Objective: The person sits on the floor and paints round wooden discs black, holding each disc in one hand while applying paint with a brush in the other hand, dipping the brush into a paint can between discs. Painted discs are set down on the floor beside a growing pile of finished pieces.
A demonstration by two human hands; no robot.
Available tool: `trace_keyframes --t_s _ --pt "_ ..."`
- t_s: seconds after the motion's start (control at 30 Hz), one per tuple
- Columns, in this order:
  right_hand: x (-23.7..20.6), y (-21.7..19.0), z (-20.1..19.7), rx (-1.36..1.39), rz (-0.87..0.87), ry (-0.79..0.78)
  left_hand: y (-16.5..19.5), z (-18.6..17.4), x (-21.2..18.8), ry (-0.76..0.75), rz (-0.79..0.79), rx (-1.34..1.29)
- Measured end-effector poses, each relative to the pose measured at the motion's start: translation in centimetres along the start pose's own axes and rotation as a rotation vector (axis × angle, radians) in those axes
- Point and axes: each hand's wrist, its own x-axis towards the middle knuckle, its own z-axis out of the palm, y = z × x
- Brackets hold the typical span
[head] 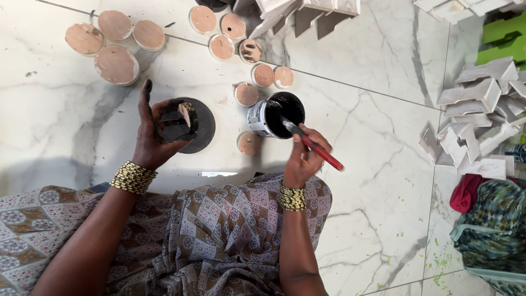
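My left hand (pixel 149 134), smeared with black paint, holds a small round clay piece (pixel 178 121) that is mostly coated black, just above a black round disc (pixel 204 131) on the floor. My right hand (pixel 304 159) grips a paintbrush with a red handle (pixel 323 154); its bristles dip into an open can of black paint (pixel 274 114) standing on the marble floor. Both wrists wear gold bangles.
Several unpainted round clay pieces (pixel 115 64) lie on the floor at top left and around the can. White moulded pieces (pixel 474 96) are piled at right and top. A green object (pixel 504 41) and a patterned bag (pixel 493 230) sit at right. Patterned cloth covers my lap.
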Motion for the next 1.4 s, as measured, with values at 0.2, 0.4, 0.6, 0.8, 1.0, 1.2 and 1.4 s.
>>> trace_keyframes --t_s 0.2,0.4,0.6,0.8,1.0,1.2,1.4 --pt "1.5 -1.9 -2.0 0.185 0.132 0.250 0.0 0.2 0.3 0.006 0.023 -0.018" --pt "2.6 0.2 -0.8 0.026 -0.080 0.048 0.4 0.4 0.9 0.017 0.054 0.011" --pt "2.0 1.0 0.6 -0.137 0.051 0.030 0.3 0.4 1.0 0.027 0.089 0.048" --pt "2.6 -1.1 -2.7 0.110 0.011 0.212 0.3 0.6 1.1 0.029 0.103 0.106" --pt "3.8 -2.9 -4.8 0.459 0.437 0.439 0.8 1.0 1.8 0.034 0.194 0.127" --pt "3.4 -8.1 -1.3 0.420 0.285 0.229 0.9 1.5 2.6 0.071 0.283 0.161" --pt "2.1 -12.2 4.6 0.333 0.025 -0.014 1.3 1.8 3.5 0.086 0.345 0.171"
